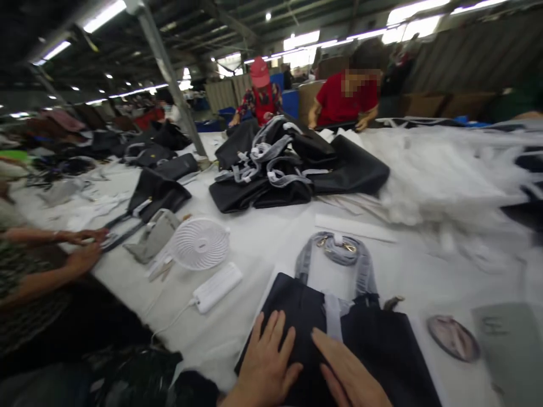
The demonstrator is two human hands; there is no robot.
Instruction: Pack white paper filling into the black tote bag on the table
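Observation:
A black handbag (382, 345) lies flat on the white table in front of me. Its handles (365, 271) are wrapped in clear film and point away from me, with a coiled strap (337, 251) and gold clasps between them. A pale strip (333, 316) runs down the bag's top middle. My left hand (267, 359) rests on the bag's left part, fingers spread. To the right of it, my right hand (350, 370) lies on the bag near the strip, fingers stretched out; nothing shows in its grip.
Left of the bag are a white fan (201, 244) and a white power bank (218, 287) with a cable. Black bags (271, 169) are heaped beyond. White wrapping (449, 181) piles up at right, near a round object (453, 338). Another person's hands (87, 249) work at left.

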